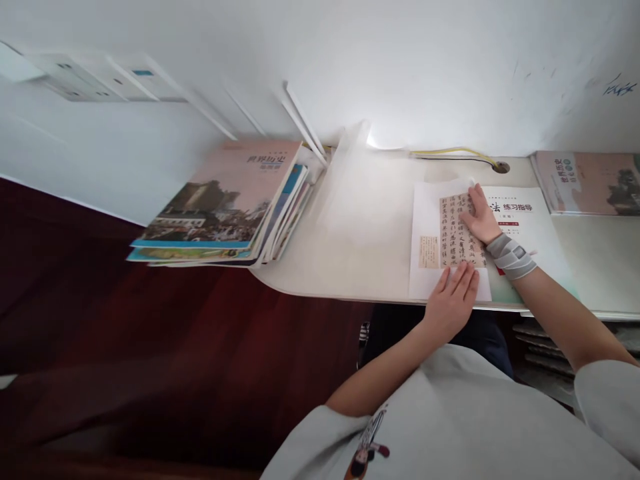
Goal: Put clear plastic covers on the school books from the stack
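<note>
A white page (425,207) printed with columns of brush-style characters lies on the desk, overlapping a white-and-green workbook (540,233) to its right. My left hand (453,297) rests on the page's lower edge, fingers stretched out and slightly spread. Higher up, near the page's right side, my right hand (481,215) lies flat with its fingers extended toward the wall. A grey wrap (511,257) circles my right wrist. Whether the page is a loose sheet or a turned cover of the workbook, I cannot tell.
Stacked books (225,193) overhang the desk's left end. Another pink-covered book (595,183) lies at the right, against the wall. A yellow cable (455,150) runs along the back to a round hole (501,167). The white desk (365,227) has a rounded left corner above a dark red floor.
</note>
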A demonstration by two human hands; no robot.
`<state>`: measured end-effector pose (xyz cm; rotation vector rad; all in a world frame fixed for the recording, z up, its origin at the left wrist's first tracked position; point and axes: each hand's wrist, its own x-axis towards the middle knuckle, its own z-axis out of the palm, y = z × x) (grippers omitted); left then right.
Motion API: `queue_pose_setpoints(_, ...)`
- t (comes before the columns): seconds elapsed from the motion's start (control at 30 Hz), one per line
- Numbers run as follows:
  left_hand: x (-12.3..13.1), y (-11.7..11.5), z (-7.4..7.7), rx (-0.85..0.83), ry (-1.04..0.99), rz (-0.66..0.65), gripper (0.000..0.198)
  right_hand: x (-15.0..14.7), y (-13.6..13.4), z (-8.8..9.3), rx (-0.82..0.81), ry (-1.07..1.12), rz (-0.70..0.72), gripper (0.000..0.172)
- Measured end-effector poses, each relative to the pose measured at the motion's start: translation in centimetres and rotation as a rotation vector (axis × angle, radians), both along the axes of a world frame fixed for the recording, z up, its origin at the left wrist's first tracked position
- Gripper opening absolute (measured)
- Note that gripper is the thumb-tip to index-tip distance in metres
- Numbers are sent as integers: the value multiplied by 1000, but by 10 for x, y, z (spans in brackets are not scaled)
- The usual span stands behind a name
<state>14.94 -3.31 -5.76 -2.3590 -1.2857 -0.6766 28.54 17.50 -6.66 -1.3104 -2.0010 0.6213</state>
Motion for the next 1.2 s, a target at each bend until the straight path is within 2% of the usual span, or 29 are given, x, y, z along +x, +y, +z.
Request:
queue_pose_setpoints(0.13,-14,-1,2,-31,31,5,38,-2,-2,0,19,-96,77,74)
queue_pose_setpoints(0.27,-19,-2,3,-41,22,7,38,-6,-6,6,-10,-160,63,76)
queue_pose_setpoints(0.57,-22,-6,6,-97,20,23,40,-11,-11,10,5,-171,138,80)
queue_pose_setpoints(0.67,-27,-5,10,-119,25,32,42,-10,-12,12,9,-173,136,83)
queue_pose_setpoints(0.8,-35,-4,16,-88,23,57,42,-9,-14,15,-10,-116,206,83)
queue_pose_setpoints(1.03,-23,-12,6,-119,12,49,42,-10,-12,10,7,-128,155,78)
queue_pose_setpoints(1.2,-25,-11,2,-173,31,54,46,-13,-15,12,39,-168,193,76)
